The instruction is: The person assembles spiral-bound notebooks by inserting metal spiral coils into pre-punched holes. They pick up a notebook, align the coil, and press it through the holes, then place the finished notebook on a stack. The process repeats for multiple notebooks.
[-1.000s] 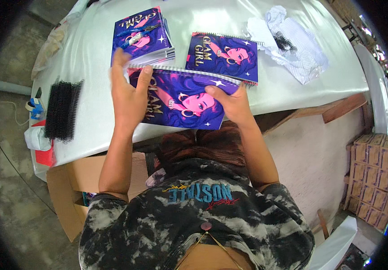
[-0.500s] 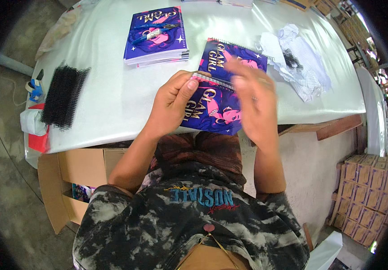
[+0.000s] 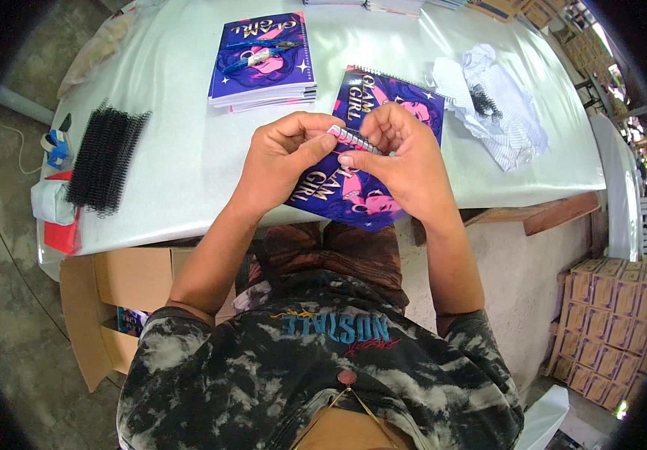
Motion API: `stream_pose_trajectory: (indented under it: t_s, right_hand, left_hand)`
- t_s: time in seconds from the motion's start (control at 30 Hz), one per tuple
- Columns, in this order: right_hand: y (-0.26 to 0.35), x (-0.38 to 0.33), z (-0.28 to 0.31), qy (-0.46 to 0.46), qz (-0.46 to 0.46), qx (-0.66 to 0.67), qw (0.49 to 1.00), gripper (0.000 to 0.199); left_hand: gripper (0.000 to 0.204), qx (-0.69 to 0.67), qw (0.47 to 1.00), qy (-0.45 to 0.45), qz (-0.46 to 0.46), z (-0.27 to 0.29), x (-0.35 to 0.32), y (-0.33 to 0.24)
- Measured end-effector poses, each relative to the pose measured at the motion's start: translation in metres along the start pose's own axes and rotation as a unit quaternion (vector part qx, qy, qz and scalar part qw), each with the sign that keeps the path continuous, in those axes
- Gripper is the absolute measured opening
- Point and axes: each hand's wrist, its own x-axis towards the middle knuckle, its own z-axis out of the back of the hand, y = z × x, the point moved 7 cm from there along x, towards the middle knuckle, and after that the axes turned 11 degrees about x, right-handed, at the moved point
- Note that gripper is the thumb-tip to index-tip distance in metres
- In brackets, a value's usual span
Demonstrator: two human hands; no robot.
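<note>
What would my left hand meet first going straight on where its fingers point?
Likely your right hand, at the same notebook your left hand holds, though depth is hard to judge.

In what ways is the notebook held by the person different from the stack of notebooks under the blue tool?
The held notebook is at the left hand and right hand; the stack lies on the table. The held notebook is thin, the stack much thicker. The stack carries the blue tool; the held notebook has fingers at its binding edge. Both show a purple cover with a pink figure.
</note>
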Motion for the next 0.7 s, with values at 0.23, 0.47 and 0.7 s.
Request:
stream_pose_trajectory:
  t_s: [0.23, 0.47, 0.7]
  right_hand:
    - [-0.007, -0.01, -0.002, -0.015, 0.004, 0.048, 0.999, 0.017]
    - [0.005, -0.021, -0.013, 0.016, 0.044, -0.141, 0.989, 0.017]
    - [0.012, -0.045, 0.066, -0.222, 0.096, 0.045, 0.969, 0.022]
  left_hand:
    - [0.015, 0.001, 0.998, 0.034, 0.052, 0.003, 0.003, 0.009]
    - [0.016, 0.044, 0.974, 0.192, 0.108, -0.007, 0.01, 0.016]
    - [0.049, 0.159, 0.986, 0.044, 0.04, 0.006, 0.023, 0.002]
